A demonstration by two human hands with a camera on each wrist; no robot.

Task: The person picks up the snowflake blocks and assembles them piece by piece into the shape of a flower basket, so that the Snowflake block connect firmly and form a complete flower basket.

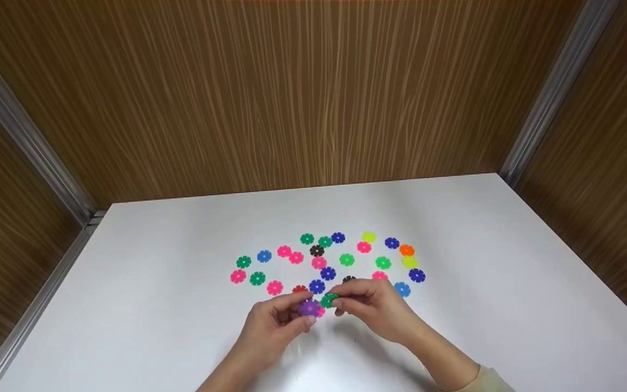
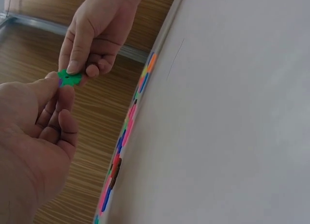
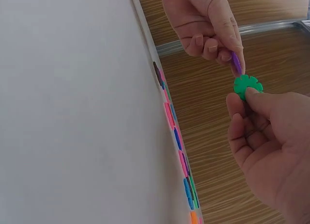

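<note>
Near the front of the white table, my left hand pinches a purple notched disc between thumb and fingertips. Just to its right, my right hand pinches a green notched disc the same way. Both discs are held above the table with their edges close together. In the right wrist view the green disc faces the camera while the purple disc appears edge-on, meeting or nearly meeting it. From the left wrist, the green disc mostly covers the purple one.
Several loose notched discs in many colours lie flat beyond the hands, among them a black disc, an orange disc and a pink disc. Wood-grained panels enclose the white table at the back and sides.
</note>
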